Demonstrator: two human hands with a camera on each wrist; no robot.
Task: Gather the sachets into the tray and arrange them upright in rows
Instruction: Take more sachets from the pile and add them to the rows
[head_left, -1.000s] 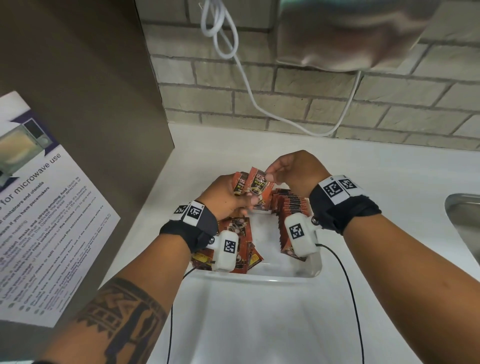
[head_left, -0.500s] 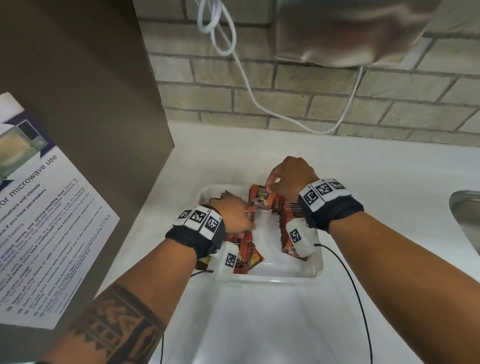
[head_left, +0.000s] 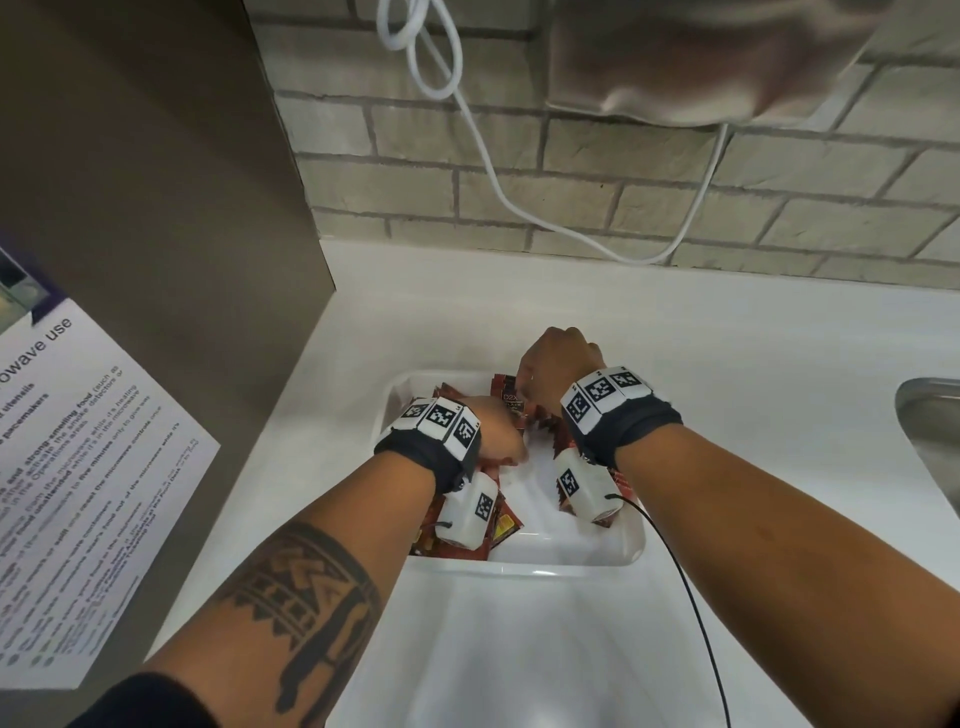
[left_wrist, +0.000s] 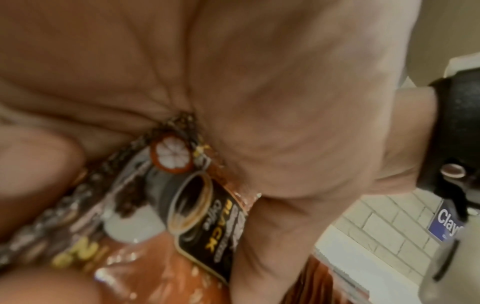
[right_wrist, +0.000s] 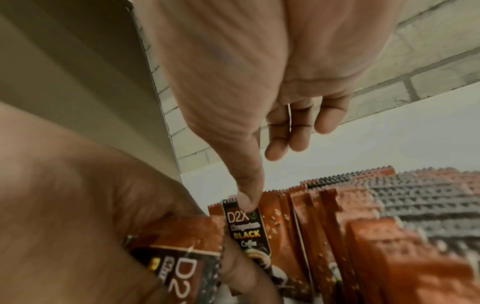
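Both hands' grip pinching sachets, tray

1. Left wrist strap: black band, white blocks printed with black square-code markers.
2. Right wrist strap: same black band, same marker blocks.
3. White camera pods under both wrists, a code marker on each; thin black cable runs from the right pod.
4. Left forearm: dark geometric tattoo; black sleeve edge near the elbow.

I see a white counter against a grey brick wall, white cable looping down it, steel sink at the right edge, microwave-use notice on a brown panel left
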